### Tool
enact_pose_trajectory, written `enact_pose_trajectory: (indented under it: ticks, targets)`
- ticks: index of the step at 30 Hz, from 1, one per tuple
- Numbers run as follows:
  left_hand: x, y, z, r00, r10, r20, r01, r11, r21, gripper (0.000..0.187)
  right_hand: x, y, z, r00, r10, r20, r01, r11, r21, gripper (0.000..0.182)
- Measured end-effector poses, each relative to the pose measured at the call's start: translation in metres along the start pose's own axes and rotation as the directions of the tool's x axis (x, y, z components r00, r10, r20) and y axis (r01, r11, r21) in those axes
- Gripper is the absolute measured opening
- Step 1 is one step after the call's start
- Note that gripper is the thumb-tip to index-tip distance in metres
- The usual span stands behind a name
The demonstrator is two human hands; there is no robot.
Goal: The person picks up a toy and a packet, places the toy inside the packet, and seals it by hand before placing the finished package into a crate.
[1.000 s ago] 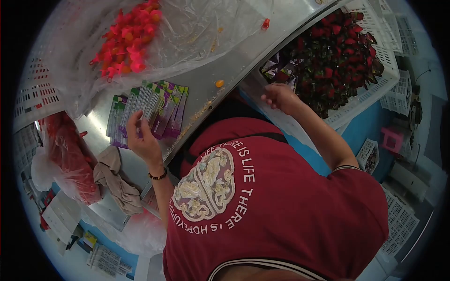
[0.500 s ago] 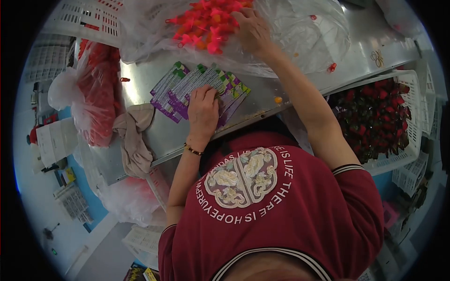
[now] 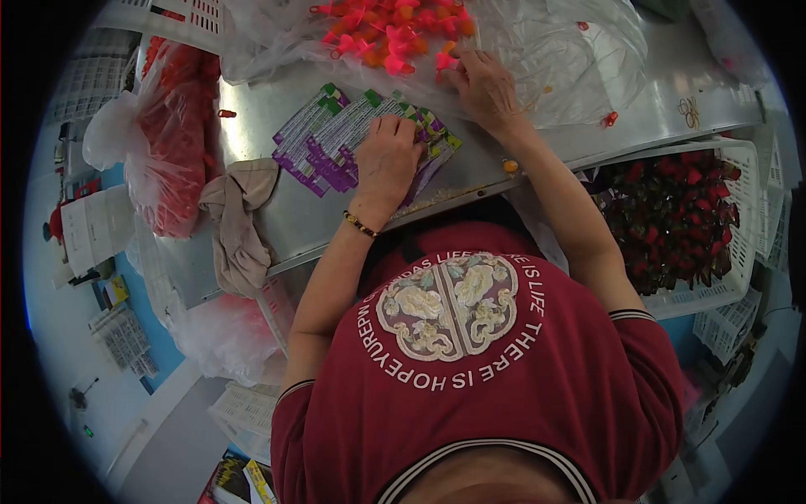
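Note:
My left hand (image 3: 389, 164) lies on the fanned purple-and-green packets (image 3: 323, 155), its fingers bent and close together on a packet; the fingertips are partly hidden. Between the thumb and fingers of my right hand (image 3: 489, 88) is a pink-and-orange pacifier-shaped piece (image 3: 447, 60). It is held at the near side of a heap of similar pink-and-orange pieces (image 3: 390, 34), which rests on a clear plastic bag (image 3: 562, 59).
A metal table (image 3: 290, 231) carries a crumpled cloth (image 3: 238, 223) and a bag of red pieces (image 3: 180, 160) at left. At right, a white crate (image 3: 739, 227) holds dark red-and-black wrapped items (image 3: 667, 218). Rubber bands (image 3: 689, 111), a loose red piece (image 3: 609, 119) and an orange one (image 3: 510, 166) lie near the edge.
My right hand has drawn back from the heap toward me, now with one pink-and-orange piece in its fingers. My left hand has slid slightly up over the packets, its fingers more bent.

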State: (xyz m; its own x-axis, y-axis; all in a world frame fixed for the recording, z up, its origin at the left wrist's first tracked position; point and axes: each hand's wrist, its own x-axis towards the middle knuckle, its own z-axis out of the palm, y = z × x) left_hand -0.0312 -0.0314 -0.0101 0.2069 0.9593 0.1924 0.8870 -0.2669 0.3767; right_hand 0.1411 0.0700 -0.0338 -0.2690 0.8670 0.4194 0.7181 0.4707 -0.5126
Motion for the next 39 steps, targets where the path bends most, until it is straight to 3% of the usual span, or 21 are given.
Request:
enact_pose_trajectory:
  ticks: [5,8,10,11,13,14,16,20,22,26,28,29,30,31,32,34,35,37,38,39]
  targets:
    - [-0.001,0.000,0.012,0.999,0.050,-0.018,-0.048,0.992,0.117,0.012,-0.001,-0.006,0.018,0.998,-0.057,-0.036,0.053,0.994,-0.099,0.027]
    - [0.001,-0.001,0.013,0.996,0.085,-0.035,-0.079,0.985,0.152,0.011,0.004,-0.015,0.014,0.999,0.001,-0.052,-0.006,0.996,-0.084,0.033]
    - [0.002,0.000,0.014,0.989,0.027,-0.143,-0.016,0.997,0.077,0.009,0.009,-0.022,0.010,0.979,-0.197,-0.041,0.185,0.961,-0.204,0.022]
    - [0.001,-0.001,0.015,0.989,0.027,-0.144,-0.016,0.997,0.077,0.009,0.010,-0.021,0.012,0.979,-0.198,-0.041,0.186,0.961,-0.205,0.022]
    - [-0.002,-0.005,0.016,0.974,-0.127,-0.187,0.105,0.987,-0.122,0.008,0.011,-0.018,0.018,0.951,-0.305,0.053,0.308,0.916,-0.257,0.023]
    - [-0.005,-0.007,0.015,0.973,-0.131,-0.188,0.109,0.986,-0.123,0.008,0.010,-0.016,0.019,0.950,-0.308,0.055,0.312,0.915,-0.255,0.023]
    - [-0.009,-0.012,0.013,0.957,-0.226,-0.179,0.165,0.939,-0.302,0.009,0.009,-0.010,0.016,0.986,-0.133,0.105,0.142,0.986,-0.090,0.035]
    - [-0.014,-0.017,0.019,0.951,-0.228,-0.207,0.129,0.905,-0.406,0.010,0.003,-0.009,0.007,0.984,-0.145,0.105,0.155,0.983,-0.098,0.029]
    - [-0.016,-0.014,0.019,0.943,-0.196,-0.267,0.086,0.923,-0.375,0.010,0.003,-0.015,0.007,0.962,-0.249,0.108,0.270,0.923,-0.274,0.024]
    - [-0.017,-0.015,0.018,0.944,-0.257,-0.207,0.151,0.895,-0.419,0.009,0.006,-0.025,0.004,0.927,-0.352,0.129,0.375,0.874,-0.309,0.028]
    - [-0.018,-0.015,0.020,0.943,-0.273,-0.193,0.162,0.878,-0.451,0.009,0.007,-0.023,0.000,0.971,-0.239,0.013,0.238,0.961,-0.143,0.027]
    - [-0.017,-0.015,0.021,0.941,-0.277,-0.193,0.165,0.875,-0.454,0.009,0.006,-0.024,-0.002,0.970,-0.241,0.017,0.241,0.960,-0.144,0.027]
    - [-0.016,-0.013,0.021,0.944,-0.261,-0.202,0.155,0.891,-0.427,0.009,0.005,-0.025,-0.004,0.994,0.023,0.108,-0.047,0.975,0.218,0.024]
    - [-0.015,-0.012,0.022,0.947,-0.242,-0.210,0.143,0.906,-0.399,0.010,0.002,-0.026,-0.007,0.930,0.239,0.279,-0.354,0.785,0.509,0.022]
    - [-0.014,-0.009,0.022,0.948,-0.240,-0.207,0.142,0.905,-0.401,0.010,-0.004,-0.030,-0.009,0.929,0.243,0.279,-0.357,0.785,0.507,0.022]
    - [-0.010,-0.004,0.023,0.945,-0.203,-0.258,0.134,0.956,-0.262,0.009,-0.017,-0.039,-0.011,0.818,0.269,0.509,-0.575,0.419,0.703,0.019]
    - [-0.009,-0.004,0.022,0.945,-0.203,-0.257,0.134,0.956,-0.263,0.009,-0.023,-0.039,-0.011,0.817,0.270,0.510,-0.576,0.418,0.702,0.019]
    - [-0.009,-0.006,0.021,0.952,-0.181,-0.246,0.108,0.952,-0.285,0.007,-0.033,-0.035,-0.011,0.864,0.245,0.439,-0.468,0.711,0.525,0.018]
    - [-0.010,-0.007,0.021,0.952,-0.183,-0.246,0.110,0.952,-0.284,0.007,-0.034,-0.032,-0.014,0.864,0.244,0.441,-0.469,0.710,0.525,0.018]
    - [-0.011,-0.008,0.021,0.948,-0.196,-0.250,0.113,0.944,-0.311,0.007,-0.035,-0.028,-0.018,0.887,0.175,0.427,-0.363,0.835,0.412,0.018]
